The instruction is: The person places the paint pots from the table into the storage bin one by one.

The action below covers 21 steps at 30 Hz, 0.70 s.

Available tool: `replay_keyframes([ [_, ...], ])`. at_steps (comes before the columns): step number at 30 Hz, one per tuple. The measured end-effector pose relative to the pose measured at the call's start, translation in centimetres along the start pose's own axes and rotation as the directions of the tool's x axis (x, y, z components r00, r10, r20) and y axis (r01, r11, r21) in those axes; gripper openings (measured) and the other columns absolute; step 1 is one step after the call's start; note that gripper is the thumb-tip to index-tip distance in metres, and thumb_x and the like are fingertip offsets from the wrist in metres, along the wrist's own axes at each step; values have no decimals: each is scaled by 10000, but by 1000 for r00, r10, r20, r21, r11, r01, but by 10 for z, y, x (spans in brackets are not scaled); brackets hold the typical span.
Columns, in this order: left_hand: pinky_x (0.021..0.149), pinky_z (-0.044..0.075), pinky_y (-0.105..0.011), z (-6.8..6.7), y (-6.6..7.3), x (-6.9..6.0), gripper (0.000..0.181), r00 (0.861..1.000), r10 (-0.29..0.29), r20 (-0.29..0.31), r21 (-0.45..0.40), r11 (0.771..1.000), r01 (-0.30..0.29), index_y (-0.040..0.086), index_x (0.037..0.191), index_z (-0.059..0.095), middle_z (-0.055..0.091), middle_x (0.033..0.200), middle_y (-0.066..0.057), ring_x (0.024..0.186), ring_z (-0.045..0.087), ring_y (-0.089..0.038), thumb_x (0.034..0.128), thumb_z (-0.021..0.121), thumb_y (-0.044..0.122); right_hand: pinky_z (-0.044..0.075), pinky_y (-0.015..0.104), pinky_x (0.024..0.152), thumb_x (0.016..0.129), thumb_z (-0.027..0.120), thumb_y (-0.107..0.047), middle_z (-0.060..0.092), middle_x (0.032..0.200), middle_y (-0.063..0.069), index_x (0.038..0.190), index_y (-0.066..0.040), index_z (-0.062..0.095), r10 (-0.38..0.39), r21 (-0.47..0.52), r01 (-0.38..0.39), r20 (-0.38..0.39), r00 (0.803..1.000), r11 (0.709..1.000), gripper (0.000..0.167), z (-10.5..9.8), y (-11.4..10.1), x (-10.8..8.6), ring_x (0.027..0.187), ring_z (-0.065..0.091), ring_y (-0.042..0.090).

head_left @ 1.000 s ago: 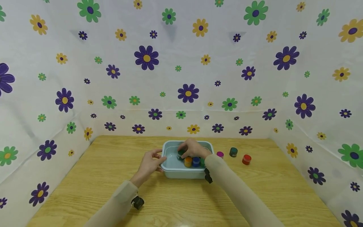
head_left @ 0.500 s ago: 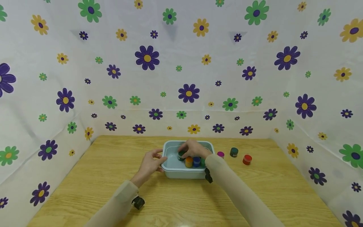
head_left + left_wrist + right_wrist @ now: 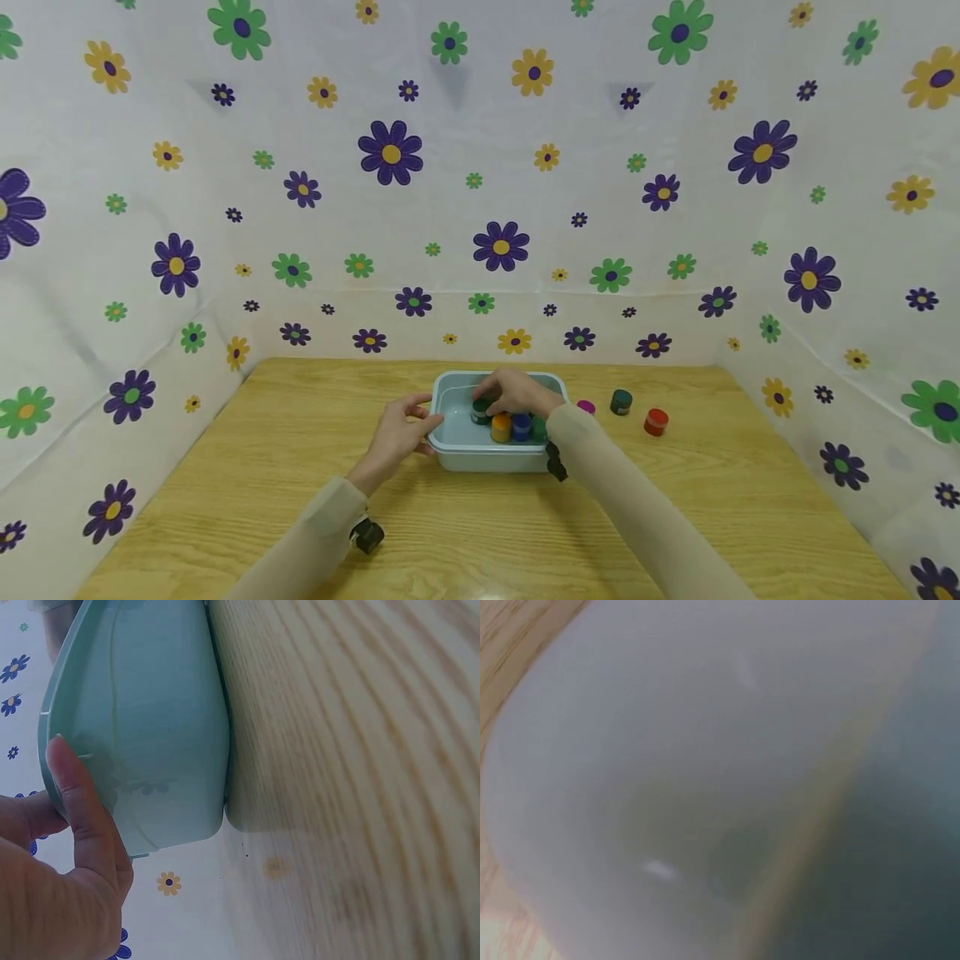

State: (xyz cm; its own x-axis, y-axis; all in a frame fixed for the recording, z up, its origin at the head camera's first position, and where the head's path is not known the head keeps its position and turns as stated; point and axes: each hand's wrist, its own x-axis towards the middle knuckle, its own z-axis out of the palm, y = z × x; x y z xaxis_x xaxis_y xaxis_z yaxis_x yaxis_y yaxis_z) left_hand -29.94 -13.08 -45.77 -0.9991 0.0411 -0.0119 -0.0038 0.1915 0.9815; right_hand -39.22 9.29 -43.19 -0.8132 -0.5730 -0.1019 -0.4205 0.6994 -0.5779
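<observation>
A pale blue plastic tub (image 3: 495,461) stands on the table. My left hand (image 3: 399,433) grips its left rim, thumb over the edge; in the left wrist view the fingers of this hand (image 3: 86,855) lie against the tub wall (image 3: 165,735). Inside, my right hand (image 3: 516,392) holds a small dark green paint jar (image 3: 481,412) near the tub's left half. An orange jar (image 3: 501,428), a blue jar (image 3: 521,427) and a green jar (image 3: 538,429) sit in a row in front of that hand. The right wrist view is blurred and filled by the tub's wall (image 3: 630,750).
Right of the tub on the wooden table (image 3: 420,533) stand a magenta jar (image 3: 587,407), partly hidden by the right arm, a dark teal jar (image 3: 621,402) and a red jar (image 3: 656,422). White flower-printed sheeting (image 3: 450,208) encloses the back and sides.
The dark green jar sits slightly lower in the tub, and my right hand has shifted very slightly to the right. My left hand keeps its grip on the rim.
</observation>
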Motion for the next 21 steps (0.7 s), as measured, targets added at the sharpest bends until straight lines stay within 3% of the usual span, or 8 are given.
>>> replay_keyframes([
  [7,503,589,-313,1,1,0,498,1000,2,-5,-13,1000,-2,7,1380,524,540,1032,-159,606,587,-152,914,685,71,577,352,916,901,676,-24,691,1226,44,1224,-109,689,5,145,-3,-13,1000,989,333,-9,0,-8,1088,662,198],
  [16,525,599,-332,1,-1,0,482,1000,-9,-7,-8,1000,9,15,1371,534,529,1011,-148,627,593,-168,913,679,56,598,310,818,929,667,-88,708,1160,55,1196,-78,693,-1,216,6,-25,1000,976,268,-20,1,-22,972,672,170],
  [21,529,601,-342,1,-1,0,482,1000,-4,-11,-6,1000,4,15,1373,534,534,1020,-156,631,599,-177,914,677,53,606,355,816,928,669,-91,694,1189,129,1219,-16,665,-57,269,60,-19,998,961,301,-23,6,-28,976,678,191],
])
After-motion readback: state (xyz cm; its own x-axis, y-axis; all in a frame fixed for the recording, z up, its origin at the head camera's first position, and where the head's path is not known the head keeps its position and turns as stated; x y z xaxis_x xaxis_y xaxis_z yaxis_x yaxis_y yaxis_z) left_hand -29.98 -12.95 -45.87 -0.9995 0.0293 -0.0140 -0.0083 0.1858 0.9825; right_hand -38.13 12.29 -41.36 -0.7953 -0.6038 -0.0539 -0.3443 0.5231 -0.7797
